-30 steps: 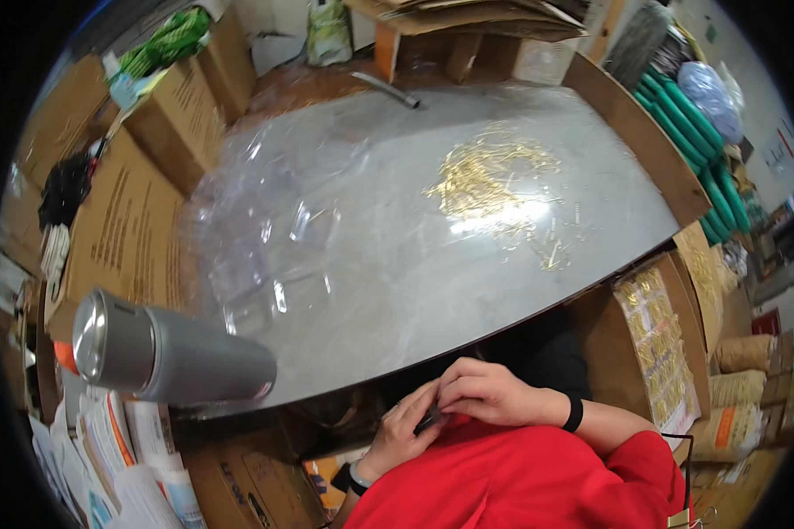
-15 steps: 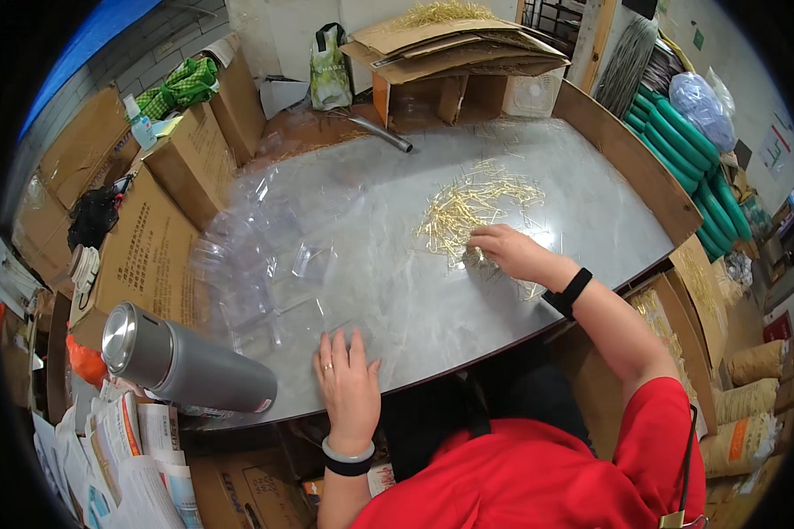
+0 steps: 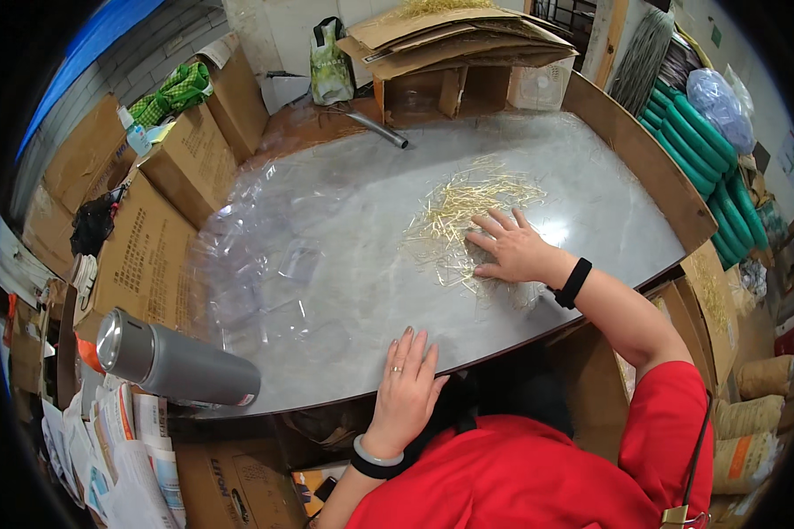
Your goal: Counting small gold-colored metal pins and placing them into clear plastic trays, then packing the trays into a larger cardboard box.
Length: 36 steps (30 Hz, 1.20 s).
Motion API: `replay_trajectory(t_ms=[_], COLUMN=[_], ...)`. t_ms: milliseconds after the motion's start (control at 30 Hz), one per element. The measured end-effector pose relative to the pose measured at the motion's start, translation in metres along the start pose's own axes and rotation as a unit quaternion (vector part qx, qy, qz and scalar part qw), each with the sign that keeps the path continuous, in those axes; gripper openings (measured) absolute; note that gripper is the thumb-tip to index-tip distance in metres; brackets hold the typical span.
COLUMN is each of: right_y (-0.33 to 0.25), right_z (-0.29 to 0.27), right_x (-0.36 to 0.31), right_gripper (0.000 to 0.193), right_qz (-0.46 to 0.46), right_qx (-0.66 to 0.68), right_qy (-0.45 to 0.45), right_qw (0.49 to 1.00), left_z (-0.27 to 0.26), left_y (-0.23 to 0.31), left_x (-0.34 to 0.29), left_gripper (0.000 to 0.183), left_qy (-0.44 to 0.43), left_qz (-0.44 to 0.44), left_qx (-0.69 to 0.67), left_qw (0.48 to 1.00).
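Observation:
A loose heap of thin gold-coloured wire pins (image 3: 472,204) lies on the grey tabletop (image 3: 362,264). My right hand (image 3: 513,247), its fingers spread, rests over the near right side of the heap; pins show around and beneath it. Down at the table's near edge, my left hand (image 3: 406,379) lies flat with fingers stretched out and nothing in it. Clear plastic boxes (image 3: 247,256) are spread over the left part of the table, beyond and to the left of my left hand. Their exact outlines are hard to make out.
A grey flask (image 3: 181,357) stands at the near left corner. Cardboard boxes (image 3: 146,256) line the left side. A metal tube (image 3: 375,128) and a cardboard shelf (image 3: 423,93) are at the back. A low brown board (image 3: 644,159) borders the right edge.
My right hand has gone from a pinch at the pins to spread fingers over them. My left hand has slid right along the near edge. The whole view has shifted slightly.

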State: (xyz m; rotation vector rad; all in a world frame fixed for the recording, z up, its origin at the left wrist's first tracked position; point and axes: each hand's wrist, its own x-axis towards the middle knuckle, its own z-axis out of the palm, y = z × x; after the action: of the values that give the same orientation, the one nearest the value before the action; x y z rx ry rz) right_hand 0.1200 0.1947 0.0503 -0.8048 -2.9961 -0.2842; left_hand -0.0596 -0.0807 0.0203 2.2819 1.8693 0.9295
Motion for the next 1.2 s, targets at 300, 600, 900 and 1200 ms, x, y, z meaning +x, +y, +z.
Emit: replay_trajectory(t_ms=[300, 600, 900, 1200], right_y=[-0.018, -0.031, -0.052, -0.045], right_z=[0.006, 0.021, 0.023, -0.003], right_x=[-0.078, -0.117, -0.094, -0.156], right_gripper=[0.064, 0.056, 0.050, 0.033], right_qz=[-0.065, 0.259, 0.128, 0.177], right_qx=[0.206, 0.150, 0.464, 0.251], right_qy=[-0.023, 0.145, 0.226, 0.171], right_qw=[0.976, 0.943, 0.847, 0.936], left_z=[0.040, 0.062, 0.071, 0.072], left_y=[0.019, 0.034, 0.039, 0.039], left_x=[0.039, 0.065, 0.079, 0.078], left_gripper=[0.076, 0.107, 0.113, 0.114], left_qy=[-0.030, -0.075, -0.066, -0.072], left_qz=[-0.031, -0.069, -0.092, -0.094], left_qx=[0.048, 0.146, 0.167, 0.190], left_qw=[0.998, 0.984, 0.979, 0.975])
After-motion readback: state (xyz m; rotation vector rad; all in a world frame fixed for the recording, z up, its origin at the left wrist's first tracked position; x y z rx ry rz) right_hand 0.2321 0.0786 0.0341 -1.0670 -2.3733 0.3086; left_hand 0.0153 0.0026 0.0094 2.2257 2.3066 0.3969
